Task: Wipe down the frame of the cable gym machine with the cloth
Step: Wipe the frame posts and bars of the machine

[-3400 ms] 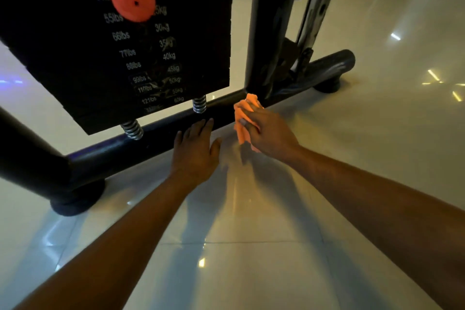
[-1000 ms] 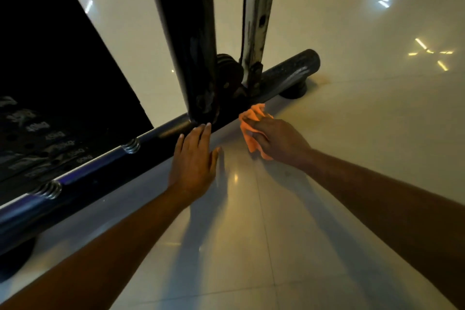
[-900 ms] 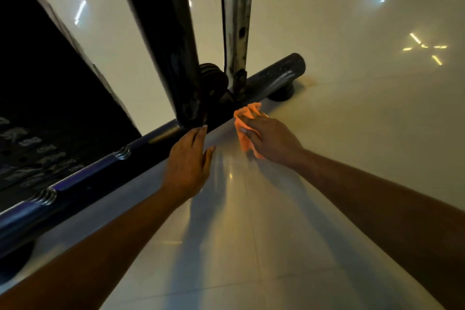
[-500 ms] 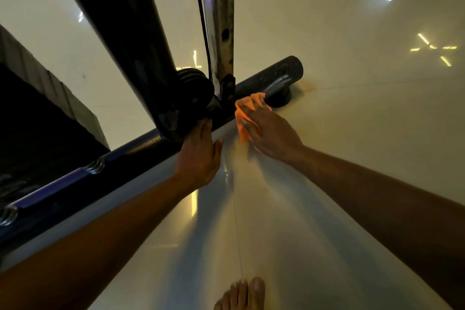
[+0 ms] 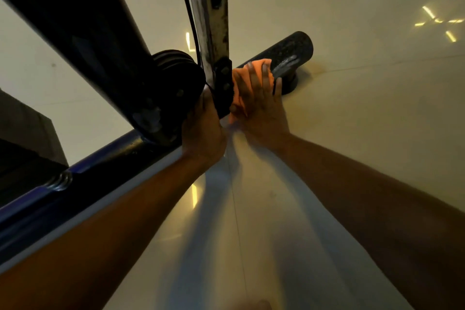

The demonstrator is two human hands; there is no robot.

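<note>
The orange cloth (image 5: 247,83) lies draped over the black base tube (image 5: 281,58) of the cable machine's frame, just above centre, pressed there under the right hand (image 5: 259,106). From the cloth, the tube's free capped end runs on toward 2 o'clock, bare and scuffed, with a round foot (image 5: 289,83) under it on the floor. Toward 9 o'clock the cloth butts against a black bracket (image 5: 224,83) at the foot of the worn metal upright (image 5: 214,7), so there is little room that way. Beyond the bracket sit a black pulley (image 5: 176,70), a thin cable (image 5: 187,7) rising to 12 o'clock, and a thick dark post (image 5: 75,27) leaning toward 10 o'clock.

The right hand's fingers are spread and bent over the tube, grasping the cloth against it, forearm coming in from 4 o'clock. The left hand (image 5: 203,128) rests on the tube at the bracket; its fingers are hidden behind the hardware, so I cannot tell their state. Its forearm enters from 8 o'clock.

The tube continues toward 8 o'clock, with a bluish sheen and a coil spring (image 5: 60,180). The glossy pale tile floor (image 5: 352,133) is open toward 3 and 6 o'clock, carrying light reflections.
</note>
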